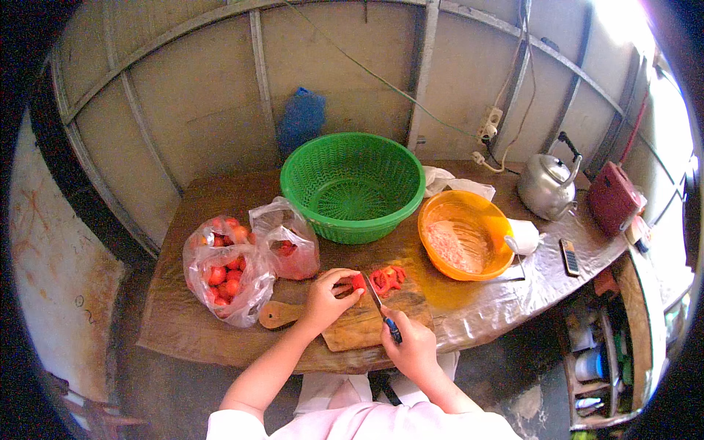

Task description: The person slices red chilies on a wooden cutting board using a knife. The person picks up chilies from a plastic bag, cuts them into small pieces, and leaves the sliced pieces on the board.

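Observation:
My left hand (333, 297) pinches a piece of red tomato (358, 282) between thumb and fingertips over a wooden cutting board (357, 331). In my right hand (411, 338) is a knife (376, 295) with a dark blue handle. Its blade points away from me, close against the right side of the held piece. Cut tomato slices (387, 279) lie on the board just right of the blade. The board's rounded handle (279, 315) sticks out to the left beneath my left forearm. Beside it stand clear plastic bags (242, 297) of whole red tomatoes (224, 283).
Behind the board stands a green plastic basket (352, 225). An orange bowl (498, 269) with pinkish contents sits to the right, near a white cup (523, 236). Farther right are a metal kettle (544, 190), a dark red box-shaped object (611, 198) and a handset with buttons (569, 257).

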A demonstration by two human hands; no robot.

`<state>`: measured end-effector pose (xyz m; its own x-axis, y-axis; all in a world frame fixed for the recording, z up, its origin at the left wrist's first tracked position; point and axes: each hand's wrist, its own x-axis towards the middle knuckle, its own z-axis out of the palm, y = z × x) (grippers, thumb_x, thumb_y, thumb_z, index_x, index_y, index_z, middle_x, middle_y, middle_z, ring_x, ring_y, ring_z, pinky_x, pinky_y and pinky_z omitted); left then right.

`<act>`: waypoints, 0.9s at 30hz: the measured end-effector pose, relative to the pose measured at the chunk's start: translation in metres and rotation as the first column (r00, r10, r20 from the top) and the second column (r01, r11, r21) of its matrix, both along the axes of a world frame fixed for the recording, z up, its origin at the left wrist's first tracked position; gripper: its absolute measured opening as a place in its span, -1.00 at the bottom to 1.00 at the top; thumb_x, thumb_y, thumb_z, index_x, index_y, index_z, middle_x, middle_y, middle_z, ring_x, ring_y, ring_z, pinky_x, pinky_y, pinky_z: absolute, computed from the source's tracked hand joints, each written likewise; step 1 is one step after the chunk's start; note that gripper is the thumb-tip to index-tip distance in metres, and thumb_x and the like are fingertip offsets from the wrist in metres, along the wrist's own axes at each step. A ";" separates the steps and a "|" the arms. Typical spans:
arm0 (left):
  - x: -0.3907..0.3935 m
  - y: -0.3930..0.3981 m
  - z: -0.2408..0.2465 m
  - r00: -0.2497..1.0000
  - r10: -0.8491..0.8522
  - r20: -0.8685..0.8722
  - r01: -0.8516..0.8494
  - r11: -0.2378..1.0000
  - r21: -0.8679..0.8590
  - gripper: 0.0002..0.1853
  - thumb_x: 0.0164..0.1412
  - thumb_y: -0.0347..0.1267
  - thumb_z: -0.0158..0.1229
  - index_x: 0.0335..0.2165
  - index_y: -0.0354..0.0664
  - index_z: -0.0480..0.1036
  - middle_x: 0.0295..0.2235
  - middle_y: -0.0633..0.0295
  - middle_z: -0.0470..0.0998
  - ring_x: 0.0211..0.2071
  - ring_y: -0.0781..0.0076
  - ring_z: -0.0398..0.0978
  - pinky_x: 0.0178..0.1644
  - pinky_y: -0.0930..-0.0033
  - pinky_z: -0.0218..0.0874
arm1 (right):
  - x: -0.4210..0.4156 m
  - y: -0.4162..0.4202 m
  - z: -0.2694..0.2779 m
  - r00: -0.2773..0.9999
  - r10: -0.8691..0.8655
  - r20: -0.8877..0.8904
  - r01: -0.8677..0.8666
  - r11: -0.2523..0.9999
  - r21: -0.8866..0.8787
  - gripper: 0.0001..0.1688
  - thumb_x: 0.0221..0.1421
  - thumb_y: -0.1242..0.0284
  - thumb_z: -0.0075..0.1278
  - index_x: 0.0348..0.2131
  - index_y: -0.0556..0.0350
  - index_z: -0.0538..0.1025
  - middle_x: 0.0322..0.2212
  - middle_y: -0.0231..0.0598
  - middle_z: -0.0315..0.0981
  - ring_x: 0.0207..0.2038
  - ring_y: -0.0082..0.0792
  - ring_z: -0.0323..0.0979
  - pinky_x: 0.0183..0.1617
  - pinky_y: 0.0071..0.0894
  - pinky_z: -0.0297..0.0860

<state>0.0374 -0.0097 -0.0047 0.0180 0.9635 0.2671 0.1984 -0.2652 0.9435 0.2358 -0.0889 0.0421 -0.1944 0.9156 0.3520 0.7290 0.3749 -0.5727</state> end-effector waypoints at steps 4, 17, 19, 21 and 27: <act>-0.003 0.001 -0.003 0.998 -0.018 -0.062 0.017 1.000 -0.007 -0.60 0.04 -0.49 0.38 -0.10 -0.26 0.51 -0.08 0.18 0.51 -0.07 0.36 0.55 0.02 0.30 0.48 | -0.002 0.000 -0.004 1.000 0.013 0.014 -0.013 1.000 0.019 -0.62 0.06 0.49 0.12 -0.07 0.01 0.52 -0.50 -0.11 0.54 -0.45 -0.09 0.55 -0.38 -0.18 0.43; 0.000 -0.001 0.000 0.998 0.002 -0.059 0.000 1.000 0.027 -0.64 0.01 -0.52 0.38 -0.17 -0.30 0.50 -0.18 0.17 0.56 -0.14 0.41 0.57 -0.04 0.36 0.48 | -0.010 0.001 -0.017 0.985 0.000 0.170 -0.031 0.983 0.181 -0.46 0.00 0.43 0.13 0.03 -0.06 0.50 -0.54 -0.27 0.46 -0.49 -0.20 0.48 -0.46 -0.18 0.42; -0.001 -0.001 0.000 0.998 0.003 -0.057 -0.002 1.000 0.026 -0.64 0.01 -0.52 0.38 -0.18 -0.31 0.50 -0.18 0.16 0.56 -0.13 0.40 0.57 -0.04 0.36 0.49 | -0.012 0.003 -0.015 0.982 0.000 0.189 -0.034 0.984 0.176 -0.45 -0.01 0.43 0.13 0.04 -0.05 0.50 -0.53 -0.27 0.46 -0.48 -0.20 0.48 -0.45 -0.19 0.43; -0.001 -0.001 0.000 0.999 0.003 -0.054 -0.002 1.000 0.022 -0.65 0.00 -0.52 0.39 -0.19 -0.33 0.50 -0.17 0.15 0.55 -0.13 0.38 0.57 -0.04 0.36 0.49 | -0.013 0.007 -0.016 0.981 0.014 0.192 -0.048 0.983 0.175 -0.43 -0.01 0.43 0.13 0.06 -0.05 0.49 -0.51 -0.26 0.46 -0.47 -0.19 0.48 -0.45 -0.18 0.43; -0.001 -0.001 0.003 0.995 0.003 -0.098 0.002 0.999 0.050 -0.65 -0.01 -0.51 0.39 -0.21 -0.33 0.50 -0.17 0.14 0.54 -0.13 0.37 0.58 -0.04 0.36 0.49 | -0.024 0.021 -0.005 0.988 -0.008 0.155 -0.026 0.976 0.214 -0.62 0.04 0.52 0.09 -0.08 -0.02 0.56 -0.59 -0.25 0.43 -0.49 -0.22 0.47 -0.43 -0.21 0.39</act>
<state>0.0361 -0.0109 -0.0013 0.0463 0.9489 0.3122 0.2898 -0.3118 0.9049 0.2117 -0.0676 0.0372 -0.2700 0.8195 0.5055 0.7981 0.4842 -0.3587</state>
